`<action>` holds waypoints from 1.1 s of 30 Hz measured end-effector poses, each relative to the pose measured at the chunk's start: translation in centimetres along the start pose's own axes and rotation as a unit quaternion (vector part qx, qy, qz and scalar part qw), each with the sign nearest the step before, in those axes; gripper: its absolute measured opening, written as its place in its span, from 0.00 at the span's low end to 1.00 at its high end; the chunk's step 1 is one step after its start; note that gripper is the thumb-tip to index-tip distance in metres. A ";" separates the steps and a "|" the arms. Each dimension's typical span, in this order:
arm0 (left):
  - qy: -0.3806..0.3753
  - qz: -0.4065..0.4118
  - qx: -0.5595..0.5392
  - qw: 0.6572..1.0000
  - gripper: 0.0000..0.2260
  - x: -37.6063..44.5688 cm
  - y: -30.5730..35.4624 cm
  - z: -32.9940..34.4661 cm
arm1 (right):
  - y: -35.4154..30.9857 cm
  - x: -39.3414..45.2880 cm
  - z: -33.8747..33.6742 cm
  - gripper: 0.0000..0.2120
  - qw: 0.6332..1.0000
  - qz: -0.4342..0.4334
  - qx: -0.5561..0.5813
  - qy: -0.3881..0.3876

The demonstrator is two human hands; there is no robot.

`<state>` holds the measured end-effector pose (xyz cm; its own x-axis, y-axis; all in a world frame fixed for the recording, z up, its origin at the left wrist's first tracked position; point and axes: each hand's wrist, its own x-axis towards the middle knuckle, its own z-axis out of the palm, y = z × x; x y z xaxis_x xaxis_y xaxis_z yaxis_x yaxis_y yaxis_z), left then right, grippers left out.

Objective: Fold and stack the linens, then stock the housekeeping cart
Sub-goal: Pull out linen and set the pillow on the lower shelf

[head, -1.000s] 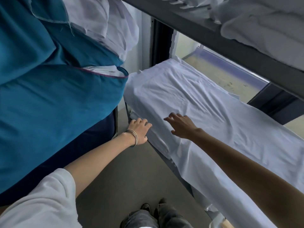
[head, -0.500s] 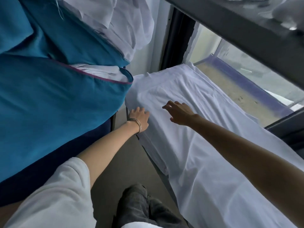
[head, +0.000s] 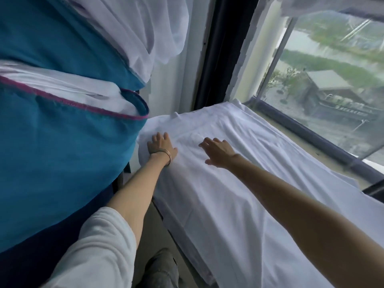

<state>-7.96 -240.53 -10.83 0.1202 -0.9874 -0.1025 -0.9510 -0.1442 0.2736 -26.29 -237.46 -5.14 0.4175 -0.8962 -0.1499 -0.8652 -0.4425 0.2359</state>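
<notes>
Big window (head: 332, 84) on the right, with a grey hut (head: 324, 88) and green trees (head: 340, 38) outside; dark window frame (head: 209, 59) in the middle; grey floor (head: 151, 229) down below

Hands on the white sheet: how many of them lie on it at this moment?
2. The left hand, with bangles at its wrist, lies flat near the sheet's left edge, beside the blue bag. The right hand lies flat further right.

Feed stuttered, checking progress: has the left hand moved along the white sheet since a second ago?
Yes. The left hand slid from the sheet's near side edge onto its top, toward the far end by the teal bag.
</notes>
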 end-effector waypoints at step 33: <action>0.134 -0.118 -0.257 0.950 0.30 2.0 -0.2 -4.9 | 2.0 8.8 1.0 0.35 0.991 0.003 0.020 0.132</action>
<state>-6.15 -242.75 -6.42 0.4464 -0.8948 0.0095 -0.6327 -0.3081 0.7104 -24.59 -246.16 -6.95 0.4653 -0.8783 0.1102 -0.8762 -0.4394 0.1978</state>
